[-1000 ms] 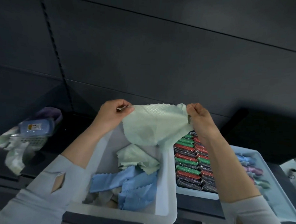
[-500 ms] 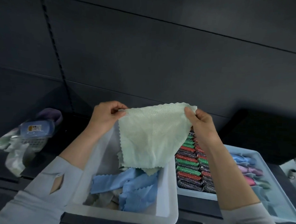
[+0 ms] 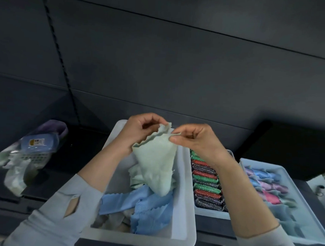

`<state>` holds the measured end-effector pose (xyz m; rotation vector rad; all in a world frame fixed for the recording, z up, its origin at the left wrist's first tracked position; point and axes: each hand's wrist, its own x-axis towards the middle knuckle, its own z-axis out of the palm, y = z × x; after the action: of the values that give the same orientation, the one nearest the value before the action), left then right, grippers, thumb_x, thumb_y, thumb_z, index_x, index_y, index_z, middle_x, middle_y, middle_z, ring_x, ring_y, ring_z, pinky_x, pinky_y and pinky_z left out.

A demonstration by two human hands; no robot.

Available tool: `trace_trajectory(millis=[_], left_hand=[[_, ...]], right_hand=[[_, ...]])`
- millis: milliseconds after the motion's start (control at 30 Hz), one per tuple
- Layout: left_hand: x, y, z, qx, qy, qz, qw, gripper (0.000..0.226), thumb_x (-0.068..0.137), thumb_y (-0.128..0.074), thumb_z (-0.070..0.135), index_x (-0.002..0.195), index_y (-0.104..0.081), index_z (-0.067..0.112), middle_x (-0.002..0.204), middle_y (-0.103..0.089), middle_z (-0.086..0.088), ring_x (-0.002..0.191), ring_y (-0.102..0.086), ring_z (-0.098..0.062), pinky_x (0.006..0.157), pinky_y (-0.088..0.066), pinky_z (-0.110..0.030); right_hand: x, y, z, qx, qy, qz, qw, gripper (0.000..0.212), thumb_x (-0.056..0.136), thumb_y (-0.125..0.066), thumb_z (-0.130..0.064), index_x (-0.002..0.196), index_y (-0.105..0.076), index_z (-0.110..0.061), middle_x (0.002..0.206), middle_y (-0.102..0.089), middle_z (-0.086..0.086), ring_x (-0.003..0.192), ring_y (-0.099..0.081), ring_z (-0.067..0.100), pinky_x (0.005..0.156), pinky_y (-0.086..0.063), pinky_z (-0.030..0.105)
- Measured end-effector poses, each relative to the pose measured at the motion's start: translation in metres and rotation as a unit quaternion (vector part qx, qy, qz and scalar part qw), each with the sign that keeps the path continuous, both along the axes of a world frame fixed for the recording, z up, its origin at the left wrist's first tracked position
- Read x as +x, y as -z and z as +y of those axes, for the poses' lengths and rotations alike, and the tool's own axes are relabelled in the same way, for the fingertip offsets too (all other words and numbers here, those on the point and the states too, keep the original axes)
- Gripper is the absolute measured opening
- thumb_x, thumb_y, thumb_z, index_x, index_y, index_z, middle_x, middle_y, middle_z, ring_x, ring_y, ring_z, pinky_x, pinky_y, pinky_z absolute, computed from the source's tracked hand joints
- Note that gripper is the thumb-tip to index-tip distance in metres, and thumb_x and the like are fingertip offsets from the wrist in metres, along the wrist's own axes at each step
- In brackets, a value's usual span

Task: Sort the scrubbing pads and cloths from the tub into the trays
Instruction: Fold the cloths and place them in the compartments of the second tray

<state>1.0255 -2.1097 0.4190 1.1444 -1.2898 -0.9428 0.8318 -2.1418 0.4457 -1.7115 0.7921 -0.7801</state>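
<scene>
Both hands pinch the top corners of a pale green cloth (image 3: 156,165) close together above the tub (image 3: 185,197): the left hand (image 3: 139,131) grips its left corner, the right hand (image 3: 196,140) its right. The cloth hangs folded between them, its tip reaching the blue cloths (image 3: 146,207) in the tub. The tray of scrubbing pads (image 3: 205,181) stands just right of the tub.

Both hands pinching green cloth (image 3: 156,165), above tub (image 3: 183,178)
</scene>
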Motion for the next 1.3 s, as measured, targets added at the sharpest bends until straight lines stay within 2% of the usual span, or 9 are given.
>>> trace_trajectory(millis=[333,500,600,667,767,833,967,1133,1300], left_hand=[[-0.010,-0.014,0.007,-0.056,0.067,-0.056,0.995,0.021,0.090,-0.059,-0.004,0.092,-0.069,0.014,0.083,-0.070,0.005,0.076,-0.063,-0.002,0.071,-0.048,-0.014],[-0.013,-0.015,0.009,-0.049,0.078,-0.064,0.994,0.039,0.094,-0.056,-0.002,0.126,-0.050,0.019,0.102,-0.069,0.002,0.083,-0.065,-0.003,0.073,-0.050,-0.017],[-0.014,-0.012,0.009,-0.045,0.048,-0.094,0.993,0.033,0.099,-0.051,0.011,0.129,-0.046,0.025,0.106,-0.071,0.009,0.086,-0.065,-0.009,0.073,-0.051,-0.028],[-0.013,-0.010,0.011,-0.025,0.037,-0.063,0.997,0.029,0.101,-0.044,0.032,0.130,-0.045,0.028,0.106,-0.069,0.014,0.076,-0.060,0.001,0.065,-0.045,-0.020],[-0.003,0.001,0.012,0.012,0.073,-0.016,0.997,0.052,0.090,-0.039,0.066,0.132,-0.048,0.037,0.121,-0.065,0.010,0.103,-0.063,-0.004,0.086,-0.048,-0.025],[0.003,0.007,0.014,0.018,0.081,-0.060,0.995,0.056,0.080,-0.061,0.057,0.131,-0.052,0.037,0.123,-0.063,0.010,0.116,-0.058,-0.003,0.095,-0.046,-0.021],[-0.003,0.017,0.011,-0.005,-0.055,-0.094,0.994,0.027,0.079,-0.078,0.015,0.098,-0.070,0.033,0.093,-0.073,0.019,0.089,-0.066,0.004,0.078,-0.045,-0.014],[-0.002,0.009,0.005,-0.054,-0.133,-0.092,0.985,0.015,0.079,-0.078,0.017,0.080,-0.073,0.031,0.077,-0.073,0.016,0.071,-0.065,0.000,0.069,-0.049,-0.015],[-0.005,-0.001,0.003,-0.082,-0.135,-0.107,0.982,0.009,0.080,-0.077,0.018,0.086,-0.076,0.024,0.081,-0.074,0.008,0.077,-0.069,-0.019,0.074,-0.054,-0.034]], right_hand=[[0.002,0.005,-0.008,-0.025,0.075,-0.023,0.997,0.014,0.077,-0.081,-0.010,0.085,-0.070,-0.014,0.075,-0.067,0.009,0.070,-0.057,0.020,0.072,-0.047,0.039],[0.000,0.005,-0.012,0.001,0.069,0.021,0.997,0.030,0.079,-0.078,-0.013,0.108,-0.070,-0.016,0.064,-0.058,0.001,0.060,-0.051,0.010,0.062,-0.044,0.025],[-0.001,0.005,-0.013,0.033,0.082,0.017,0.996,0.022,0.078,-0.079,-0.010,0.098,-0.072,-0.006,0.073,-0.071,0.004,0.066,-0.064,0.012,0.069,-0.054,0.030],[-0.002,0.005,-0.013,0.037,0.095,0.012,0.995,0.018,0.078,-0.079,-0.010,0.093,-0.072,-0.002,0.081,-0.073,0.009,0.070,-0.066,0.013,0.069,-0.055,0.026],[-0.004,0.005,-0.014,0.041,0.123,-0.008,0.992,0.016,0.081,-0.077,-0.010,0.091,-0.072,0.000,0.080,-0.074,0.007,0.065,-0.065,0.006,0.060,-0.048,0.014],[-0.006,0.005,-0.015,0.041,0.137,-0.010,0.990,0.016,0.081,-0.077,-0.012,0.092,-0.072,0.000,0.085,-0.075,0.010,0.066,-0.067,0.006,0.060,-0.048,0.013],[-0.009,0.005,-0.018,0.037,0.150,-0.014,0.988,0.019,0.080,-0.077,-0.012,0.093,-0.071,0.001,0.087,-0.074,0.013,0.062,-0.063,0.003,0.058,-0.046,0.011],[-0.017,0.004,-0.021,-0.004,0.149,0.020,0.989,0.014,0.078,-0.079,-0.016,0.089,-0.074,-0.008,0.079,-0.070,0.010,0.067,-0.061,0.007,0.072,-0.052,0.023],[-0.017,0.003,-0.021,-0.094,0.138,0.068,0.984,0.011,0.076,-0.082,-0.027,0.083,-0.076,-0.021,0.092,-0.067,0.013,0.083,-0.059,0.036,0.083,-0.053,0.050]])
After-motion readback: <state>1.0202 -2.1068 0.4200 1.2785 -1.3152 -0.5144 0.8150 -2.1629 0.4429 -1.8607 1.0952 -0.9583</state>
